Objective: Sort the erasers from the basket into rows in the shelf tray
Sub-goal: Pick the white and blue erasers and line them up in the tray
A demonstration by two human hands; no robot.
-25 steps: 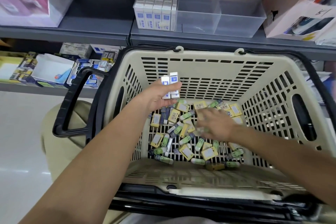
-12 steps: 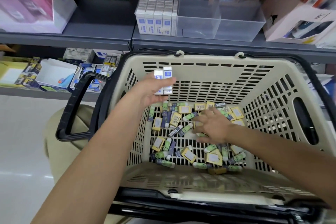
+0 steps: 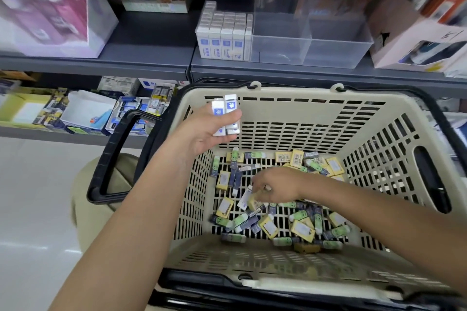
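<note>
1. Erasers [image 3: 300, 225] lie mixed in the basket [image 3: 290, 108]; white ones [image 3: 222, 35] already stand in rows in the tray [image 3: 328, 40], at its left end.
2. Left hand [image 3: 207, 134] grips two whites [image 3: 226, 113], raised towards the tray, likely gathering one kind as a batch.
3. Right hand [image 3: 278, 188] pinches another white [image 3: 244, 198] from the pile.

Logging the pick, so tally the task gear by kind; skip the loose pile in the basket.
White erasers gripped in the left hand: 2
Hands, counting the right hand: 2
Basket: 1
Clear shelf tray: 1
Total: 6
</note>
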